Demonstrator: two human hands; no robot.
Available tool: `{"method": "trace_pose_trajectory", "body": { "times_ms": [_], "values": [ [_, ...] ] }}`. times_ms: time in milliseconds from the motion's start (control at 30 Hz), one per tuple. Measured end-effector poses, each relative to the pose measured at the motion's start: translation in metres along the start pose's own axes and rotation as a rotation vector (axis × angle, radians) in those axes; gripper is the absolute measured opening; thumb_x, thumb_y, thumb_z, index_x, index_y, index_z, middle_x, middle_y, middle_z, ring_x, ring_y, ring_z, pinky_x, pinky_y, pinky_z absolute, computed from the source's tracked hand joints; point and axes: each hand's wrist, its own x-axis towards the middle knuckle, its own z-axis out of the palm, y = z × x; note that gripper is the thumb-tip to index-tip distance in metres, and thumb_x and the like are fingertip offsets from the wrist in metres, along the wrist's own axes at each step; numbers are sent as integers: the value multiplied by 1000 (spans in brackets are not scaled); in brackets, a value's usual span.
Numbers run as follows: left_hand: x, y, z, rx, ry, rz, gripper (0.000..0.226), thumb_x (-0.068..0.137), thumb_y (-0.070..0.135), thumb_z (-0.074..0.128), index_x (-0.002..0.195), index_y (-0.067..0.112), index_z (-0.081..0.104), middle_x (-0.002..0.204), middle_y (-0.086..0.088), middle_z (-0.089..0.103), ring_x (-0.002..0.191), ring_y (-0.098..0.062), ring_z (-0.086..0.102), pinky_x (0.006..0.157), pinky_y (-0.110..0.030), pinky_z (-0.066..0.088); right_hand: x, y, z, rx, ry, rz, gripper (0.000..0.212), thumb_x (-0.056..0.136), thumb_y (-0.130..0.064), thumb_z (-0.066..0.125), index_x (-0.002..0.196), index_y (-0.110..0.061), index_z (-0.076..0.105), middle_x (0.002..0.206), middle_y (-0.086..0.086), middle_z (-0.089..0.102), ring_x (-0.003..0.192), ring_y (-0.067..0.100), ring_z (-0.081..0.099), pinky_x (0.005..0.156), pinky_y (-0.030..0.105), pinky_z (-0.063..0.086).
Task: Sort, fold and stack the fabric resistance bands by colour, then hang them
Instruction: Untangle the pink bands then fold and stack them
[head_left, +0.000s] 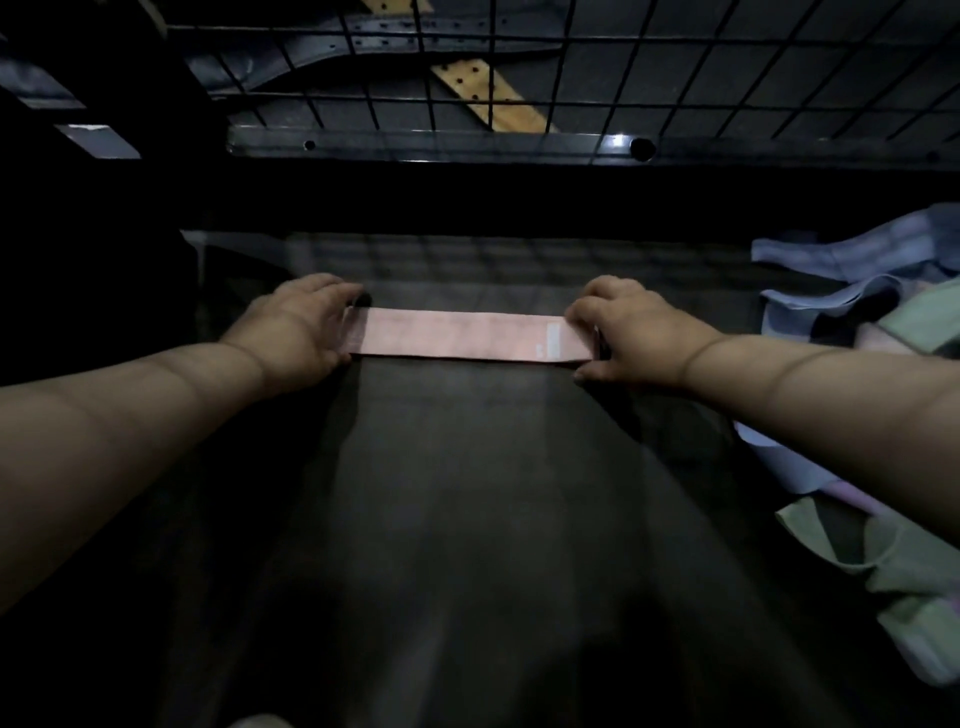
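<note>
A pink fabric resistance band (457, 340) lies flat and stretched out across the dark table top (467, 519), far from me. My left hand (301, 327) grips its left end, and my right hand (623, 332) grips its right end beside a pale label patch. Both hands have fingers curled over the band's ends. A loose pile of other bands, blue (852, 254), green (893, 561) and pale pink, lies at the right edge of the table.
A black wire grid panel (623, 67) stands behind the table, with a dark metal bar (467, 145) along its base. Dark belts and a tan perforated strap (488, 98) show behind the grid. The scene is dim.
</note>
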Motion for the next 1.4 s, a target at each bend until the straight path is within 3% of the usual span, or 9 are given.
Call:
{"method": "trace_pose_trajectory", "body": {
  "times_ms": [133, 267, 367, 467, 533, 667, 800, 1033, 1400],
  "values": [
    [4, 7, -2, 67, 14, 26, 64, 79, 21, 76, 139, 24, 53, 145, -5, 44, 127, -33, 44, 108, -39, 39, 0, 3, 4, 76, 58, -12, 54, 75, -33, 80, 121, -16, 59, 124, 7, 49, 119, 29, 47, 102, 40, 43],
    [2, 8, -1, 27, 9, -3, 69, 78, 24, 77, 141, 27, 50, 148, -5, 41, 133, -31, 38, 112, -37, 34, -2, 6, 6, 99, 70, 27, 70, 71, -40, 82, 130, -18, 52, 129, 8, 46, 123, 29, 43, 106, 42, 40],
    [0, 7, 8, -310, 181, -252, 65, 79, 34, 71, 140, 19, 52, 142, -10, 47, 132, -29, 44, 115, -36, 33, -8, 3, 14, 321, 165, 239, 73, 74, -48, 77, 133, -17, 46, 128, 9, 45, 120, 26, 46, 107, 37, 39],
    [-3, 12, 17, -634, 270, -559, 49, 86, 31, 67, 131, 14, 58, 129, -12, 59, 116, -28, 59, 106, -37, 45, -11, -1, 26, 567, 234, 552, 38, 86, -44, 68, 107, -15, 56, 111, 6, 62, 101, 24, 60, 91, 30, 47],
    [-6, 19, 19, -741, 257, -623, 32, 92, 21, 63, 123, 11, 64, 117, -11, 67, 104, -27, 64, 99, -37, 50, -9, -3, 31, 683, 251, 631, 28, 85, -44, 67, 88, -17, 60, 97, 7, 70, 92, 28, 67, 88, 38, 54],
    [-4, 28, 18, -851, 314, -653, 24, 94, 10, 60, 117, 9, 68, 98, -8, 67, 74, -18, 62, 77, -28, 51, -1, -9, 27, 786, 241, 678, 27, 82, -41, 71, 74, -17, 62, 82, 9, 73, 82, 32, 70, 83, 48, 58],
    [-3, 33, 17, -906, 354, -676, 25, 92, 6, 63, 116, 8, 68, 93, -7, 65, 66, -12, 59, 61, -21, 51, 1, -13, 22, 830, 199, 729, 25, 85, -27, 73, 65, -17, 63, 81, 12, 73, 83, 31, 71, 85, 47, 58],
    [1, 26, 15, -1032, 269, -755, 25, 80, -3, 74, 101, 6, 66, 98, -18, 67, 81, -26, 64, 71, -33, 53, -1, -18, 18, 880, 186, 757, 19, 84, -16, 73, 69, -18, 62, 83, 8, 69, 73, 22, 63, 78, 36, 57],
    [-1, 17, 10, -952, 181, -677, 19, 79, -1, 72, 80, 15, 61, 83, -11, 63, 62, -16, 55, 51, -22, 45, -1, -14, 16, 841, 170, 754, 17, 84, -13, 70, 69, -13, 62, 88, 19, 72, 72, 27, 62, 76, 42, 56]
  ]
}}
